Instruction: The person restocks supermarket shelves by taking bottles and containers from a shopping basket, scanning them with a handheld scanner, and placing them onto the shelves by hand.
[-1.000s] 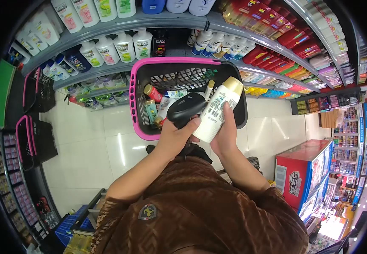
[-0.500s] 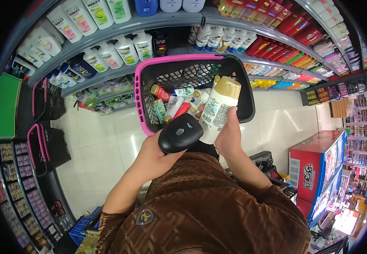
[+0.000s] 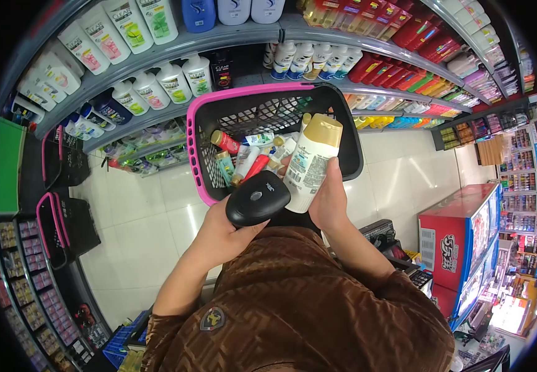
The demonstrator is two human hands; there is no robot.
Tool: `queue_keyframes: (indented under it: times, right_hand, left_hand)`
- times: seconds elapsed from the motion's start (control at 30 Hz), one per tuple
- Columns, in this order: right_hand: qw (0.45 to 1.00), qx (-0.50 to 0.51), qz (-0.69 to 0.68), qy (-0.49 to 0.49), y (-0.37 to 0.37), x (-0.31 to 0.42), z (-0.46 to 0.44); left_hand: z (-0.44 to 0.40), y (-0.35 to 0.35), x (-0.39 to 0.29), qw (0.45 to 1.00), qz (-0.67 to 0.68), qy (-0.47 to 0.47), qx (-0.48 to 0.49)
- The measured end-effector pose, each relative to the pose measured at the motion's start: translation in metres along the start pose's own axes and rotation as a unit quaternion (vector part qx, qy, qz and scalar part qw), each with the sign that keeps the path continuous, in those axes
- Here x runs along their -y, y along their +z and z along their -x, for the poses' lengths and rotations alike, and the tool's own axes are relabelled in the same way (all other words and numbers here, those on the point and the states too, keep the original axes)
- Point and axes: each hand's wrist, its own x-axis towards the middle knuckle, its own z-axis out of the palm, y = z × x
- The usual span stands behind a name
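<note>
A black handheld scanner [image 3: 258,197] is gripped in my left hand [image 3: 224,232], its rounded head over the near edge of the basket. My right hand [image 3: 330,199] holds a white bottle with a gold cap [image 3: 310,162], tilted with its printed back label facing up. The scanner head is close beside the bottle's lower end. Beyond both hands is a black basket with a pink rim [image 3: 193,146]. Inside it lie several bottles and tubes, among them a red one with a gold cap [image 3: 226,142] and a white tube [image 3: 246,161].
Shelves [image 3: 231,38] of shampoo bottles curve across the far side. Two black-and-pink baskets [image 3: 73,229] stand at the left. A red freezer [image 3: 445,242] is at the right, with a keyboard [image 3: 378,234] near my right forearm. A blue crate [image 3: 123,340] sits at lower left.
The scanner has drawn back toward my body and turned, its top now showing. The bottle has turned more upright in view, its label facing up. More of the basket's contents shows.
</note>
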Motion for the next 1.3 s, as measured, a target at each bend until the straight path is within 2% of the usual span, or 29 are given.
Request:
queue_keyframes:
  times: [0.1,0.17,0.2,0.23,0.3,0.33,0.43,0.53,0.57,0.6,0.67,0.73,0.83,0.87,1.0,1.03,1.07,1.1,1.13,1.2,1.27,1.3]
  right_hand:
    - [1.000,-0.020,-0.021,0.007,-0.002,0.006,-0.002]
    - [0.992,-0.098,-0.069,0.040,-0.012,0.004,-0.006]
    - [0.992,-0.104,-0.068,0.009,-0.011,0.005,-0.007]
    - [0.986,-0.125,-0.104,0.028,-0.017,0.004,-0.015]
    - [0.986,-0.078,-0.136,0.053,-0.025,0.018,-0.030]
    - [0.987,-0.047,-0.145,0.052,-0.037,0.020,-0.042]
    - [0.986,-0.049,-0.146,0.058,-0.040,0.065,-0.072]
    - [0.991,0.038,-0.114,-0.059,-0.056,0.120,-0.097]
    - [0.992,0.015,-0.074,-0.100,-0.052,0.149,-0.101]
    - [0.987,0.033,-0.030,-0.156,-0.053,0.176,-0.114]
    - [0.935,0.064,0.138,-0.322,-0.059,0.232,-0.151]
    - [0.872,0.037,0.203,-0.443,-0.042,0.295,-0.183]
    - [0.800,0.012,0.237,-0.552,-0.017,0.364,-0.244]
    - [0.792,0.017,0.250,-0.556,-0.015,0.383,-0.271]
    - [0.727,-0.096,0.388,-0.559,-0.009,0.418,-0.347]
    - [0.728,-0.091,0.380,-0.563,-0.011,0.421,-0.360]
    - [0.720,-0.121,0.420,-0.539,-0.013,0.423,-0.372]
    - [0.710,-0.150,0.459,-0.512,-0.015,0.423,-0.383]
    - [0.714,-0.147,0.451,-0.515,-0.017,0.422,-0.393]
    - [0.688,-0.192,0.535,-0.452,-0.020,0.424,-0.406]
    - [0.695,-0.187,0.531,-0.446,-0.022,0.425,-0.411]
    - [0.689,-0.199,0.535,-0.446,-0.022,0.423,-0.412]
  left_hand:
    - [-0.003,0.004,-0.002,1.000,-0.001,-0.002,0.006]
    - [-0.002,0.009,-0.007,0.999,-0.019,-0.029,0.001]
    - [-0.001,0.012,-0.008,0.999,0.005,-0.033,-0.021]
    - [-0.003,0.012,-0.011,1.000,-0.013,-0.004,-0.019]
    - [-0.004,0.012,-0.005,1.000,0.009,-0.012,-0.017]
    - [-0.006,0.015,-0.010,0.995,0.064,-0.066,-0.024]
    - [-0.017,0.027,-0.020,0.992,0.054,-0.110,-0.044]
    - [-0.033,0.045,-0.018,0.990,0.057,-0.116,-0.057]
    - [-0.038,0.051,-0.015,0.991,0.056,-0.114,-0.052]
    - [-0.045,0.058,-0.013,0.991,0.055,-0.113,-0.055]
    - [-0.058,0.074,-0.011,0.988,0.064,-0.105,-0.091]
    - [-0.072,0.093,-0.016,0.988,0.069,-0.089,-0.104]
    - [-0.086,0.116,-0.016,0.984,0.097,-0.084,-0.122]
    - [-0.090,0.122,-0.017,0.984,0.093,-0.082,-0.129]
    - [-0.106,0.148,-0.038,0.980,0.046,-0.103,-0.165]
    - [-0.109,0.154,-0.038,0.977,0.071,-0.096,-0.175]
    - [-0.110,0.158,-0.036,0.974,0.095,-0.090,-0.186]
    - [-0.109,0.161,-0.032,0.978,0.043,-0.039,-0.200]
    - [-0.109,0.165,-0.029,0.977,0.038,-0.037,-0.208]
    - [-0.112,0.171,-0.029,0.973,0.082,-0.033,-0.216]
    - [-0.119,0.173,-0.034,0.971,0.056,-0.040,-0.229]
    - [-0.121,0.171,-0.039,0.963,0.053,-0.155,-0.212]
